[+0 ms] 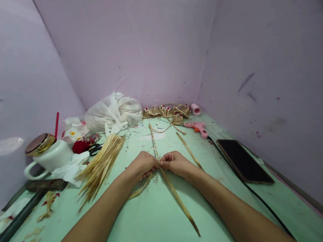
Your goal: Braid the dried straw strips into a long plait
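A thin braid of dried straw (153, 142) runs away from me along the middle of the table. At its near end my left hand (144, 164) and my right hand (173, 162) meet, both with fingers pinched on the straw. One loose strip (180, 200) trails from the fingertips toward me. Another strip (141, 188) sticks out beneath my left hand. Beyond my right wrist lies a separate flat strip (189, 149). A fanned bundle of dried straw strips (102, 165) rests to the left of my left hand. The exact finger hold is too small to make out.
On the left stand a white mug (57, 157), a gold-rimmed lid (40, 144), scissors (95, 149) and a hammer (47, 185). At the back are a plastic bag (114, 112) and coiled braids (166, 112). A pink glue gun (198, 128), its cord and a phone (245, 161) lie right.
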`<action>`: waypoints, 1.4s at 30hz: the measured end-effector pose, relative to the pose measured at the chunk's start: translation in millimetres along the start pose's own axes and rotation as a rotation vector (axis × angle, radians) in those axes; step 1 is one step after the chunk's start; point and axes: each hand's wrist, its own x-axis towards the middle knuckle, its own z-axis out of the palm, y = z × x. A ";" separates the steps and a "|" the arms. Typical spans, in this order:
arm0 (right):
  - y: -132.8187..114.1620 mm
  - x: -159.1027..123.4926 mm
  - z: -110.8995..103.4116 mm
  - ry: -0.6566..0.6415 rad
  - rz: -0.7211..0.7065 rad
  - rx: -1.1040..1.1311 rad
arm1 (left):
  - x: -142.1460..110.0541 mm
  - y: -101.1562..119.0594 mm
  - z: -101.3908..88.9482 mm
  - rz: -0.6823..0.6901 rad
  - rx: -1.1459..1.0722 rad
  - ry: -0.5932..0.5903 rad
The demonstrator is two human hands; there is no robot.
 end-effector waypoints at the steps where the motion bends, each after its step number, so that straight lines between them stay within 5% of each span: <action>1: 0.7 0.6 -0.5 0.003 -0.006 -0.026 | 1.9 -1.6 0.7 0.011 -0.009 -0.003; 7: -6.0 -5.9 -3.8 -0.006 -0.103 -0.304 | 7.1 -4.2 4.0 0.024 0.019 0.003; 11: -18.4 -18.2 -6.0 0.074 -0.048 -0.460 | 4.6 -2.4 5.8 0.048 -0.012 0.021; 23: -27.4 -33.9 7.4 0.093 -0.162 -0.651 | 0.7 2.6 4.2 -0.070 -0.096 0.025; 29: -31.6 -38.4 11.1 0.088 -0.166 -0.600 | 2.4 -0.6 0.8 -0.017 -0.099 0.015; 42: -4.0 -21.1 10.5 -0.129 -0.016 -0.120 | 6.4 -5.8 -6.9 0.115 -0.024 -0.077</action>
